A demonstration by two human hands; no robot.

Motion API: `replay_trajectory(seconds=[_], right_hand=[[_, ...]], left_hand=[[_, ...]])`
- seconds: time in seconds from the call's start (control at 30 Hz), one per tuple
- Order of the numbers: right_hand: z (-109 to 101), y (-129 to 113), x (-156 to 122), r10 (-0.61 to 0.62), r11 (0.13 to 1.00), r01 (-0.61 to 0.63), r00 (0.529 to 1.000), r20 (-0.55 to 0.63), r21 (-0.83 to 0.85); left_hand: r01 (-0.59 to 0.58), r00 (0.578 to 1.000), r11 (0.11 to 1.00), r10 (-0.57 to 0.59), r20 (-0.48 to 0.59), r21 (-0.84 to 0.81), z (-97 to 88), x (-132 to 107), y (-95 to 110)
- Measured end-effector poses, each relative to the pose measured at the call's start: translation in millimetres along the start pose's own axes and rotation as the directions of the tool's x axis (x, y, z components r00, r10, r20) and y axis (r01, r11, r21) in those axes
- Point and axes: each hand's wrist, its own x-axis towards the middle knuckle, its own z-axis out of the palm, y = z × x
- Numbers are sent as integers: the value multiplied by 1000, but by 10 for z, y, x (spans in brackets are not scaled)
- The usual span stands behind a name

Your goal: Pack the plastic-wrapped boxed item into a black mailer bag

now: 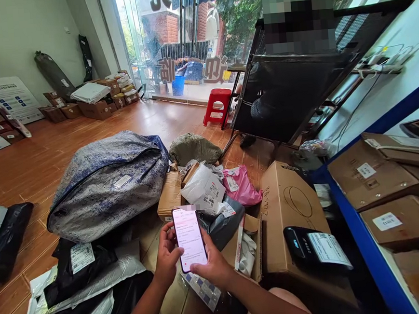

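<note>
A smartphone (190, 236) with a lit screen of text is held upright between both hands. My left hand (167, 252) wraps its left edge, thumb on the screen. From the right, my right hand (212, 263) grips the other edge, its thumb near the bottom of the screen. Below the phone lies a checkered packet (205, 292). Just beyond it are a white labelled parcel (206, 188), a pink bag (241, 186) and a dark grey mailer (224, 223). A black label printer (298, 249) with a printed label sticking out rests on a large cardboard box (288, 194) to the right.
A big blue-grey fabric bag (106, 179) lies at left, above black and white mailers (84, 273). Boxes fill a blue-edged shelf (381, 177) at right. A person sits in a black chair (284, 93) near a red stool (217, 105). More parcels (95, 108) line the far wall.
</note>
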Motion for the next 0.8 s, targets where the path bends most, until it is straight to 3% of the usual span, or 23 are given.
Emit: replay_trajectory(seconds=[0.1,0.23,0.43,0.63,0.8], right_hand=[[-25,83,14,-105,986,86,986,-127,-144],[-91,187,63,-117,952,53,974,-195,-303],[-149,198,179,-292,745,2,900,-323,-667],[-254,242,183,-404,634,-67,820,-404,-770],[-622,23,130,-414,621,-144,774,-478,-771]], left_hand=[[18,999,1000,-19,-34,-23,-2,24,-39],[48,997,998,-50,-54,-41,36,46,-71],[66,997,998,-67,-39,-20,129,79,-147],[135,991,991,-135,-1,9,249,147,-236],[98,995,970,-103,11,224,301,189,-299]])
